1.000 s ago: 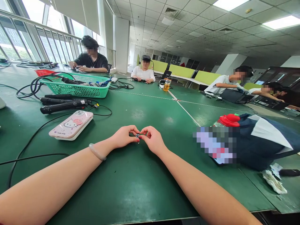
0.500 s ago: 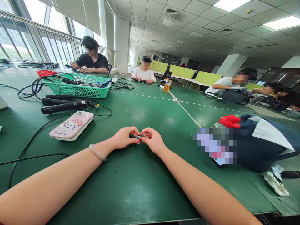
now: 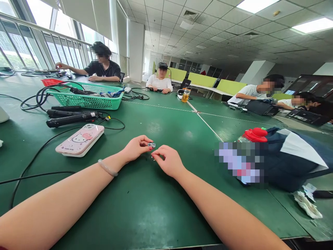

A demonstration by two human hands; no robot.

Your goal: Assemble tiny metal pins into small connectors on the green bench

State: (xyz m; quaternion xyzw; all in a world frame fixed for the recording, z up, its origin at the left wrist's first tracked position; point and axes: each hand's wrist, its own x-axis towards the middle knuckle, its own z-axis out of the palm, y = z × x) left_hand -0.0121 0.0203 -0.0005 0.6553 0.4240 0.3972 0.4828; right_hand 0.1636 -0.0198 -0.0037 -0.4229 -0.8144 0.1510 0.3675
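Observation:
My left hand (image 3: 137,148) is closed in a pinch on a small circuit board (image 3: 151,145) with pale and metallic parts, held just above the green table. Close on its right, my right hand (image 3: 168,159) pinches a tiny metallic piece (image 3: 153,158) between thumb and fingertips, too small to name. The two pieces are apart, the right one lower and nearer to me. Fingers hide part of both.
On the left are a pink phone (image 3: 80,139), black handles (image 3: 73,118) with cables and a green basket (image 3: 88,100). A dark bag (image 3: 293,163) and a red-lidded bottle (image 3: 255,134) stand at right. Several people sit around the table (image 3: 156,215).
My hands have parted: the left moved up and away with the board, the right slightly down with the tiny piece. A person at far left has stretched out an arm.

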